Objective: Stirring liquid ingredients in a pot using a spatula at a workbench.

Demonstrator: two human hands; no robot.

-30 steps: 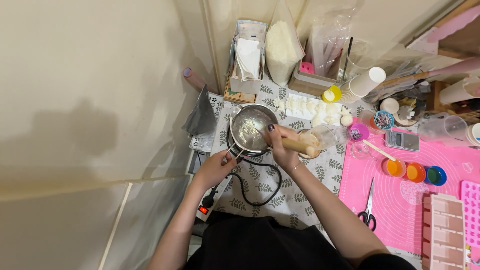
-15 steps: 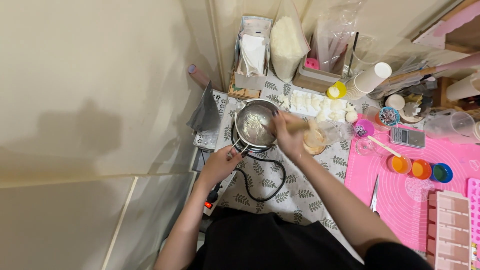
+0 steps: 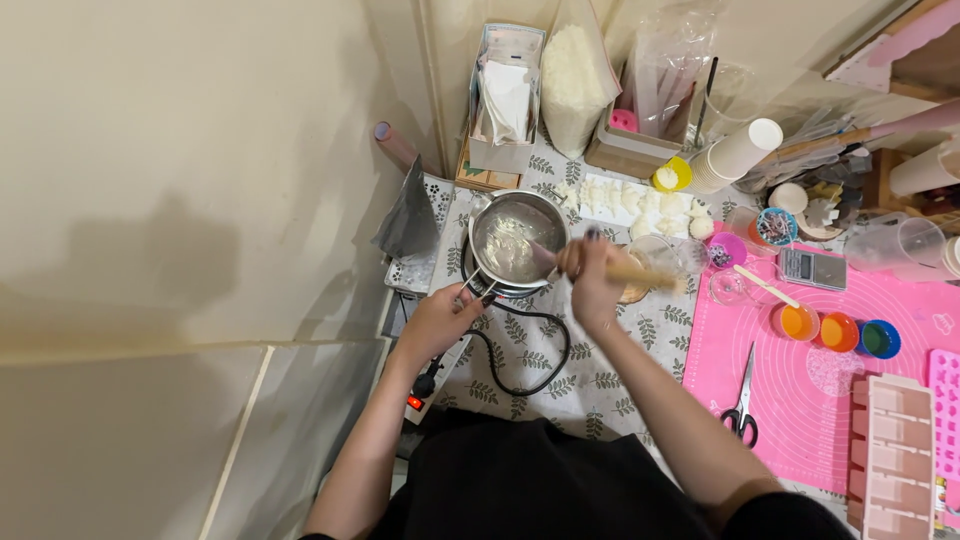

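Hands at work over a steel pot (image 3: 515, 240) just above the middle of the frame: the left hand (image 3: 440, 318) has its fingers curled tight round the pot's handle (image 3: 476, 290) at the lower left of the rim, while the right hand (image 3: 592, 275) is clenched in a fist on the wooden grip of a spatula (image 3: 610, 268), its blade dipping inside the pot at the right edge. The pot holds a pale, shiny melt and sits on a leaf-print cloth (image 3: 590, 385), with a black cord (image 3: 520, 350) looping below it and a power strip (image 3: 425, 385) with a red light at lower left. Just beside the right hand, a clear cup (image 3: 672, 255) stands on the cloth. Above the pot, a white tray (image 3: 625, 200) of pale chunks, a cardboard box (image 3: 500, 100) and a bag (image 3: 575, 80) of white flakes line the wall at top centre; a stack of paper cups (image 3: 735, 155) lies tilted at upper right. To the right, a pink mat (image 3: 790, 390) carries scissors (image 3: 742, 400), three small round pots (image 3: 838, 330) of orange, orange and green colour, a small scale (image 3: 812, 268) and a pink mould (image 3: 895, 450) at the lower right corner. A black apron (image 3: 530, 480) fills the bottom centre
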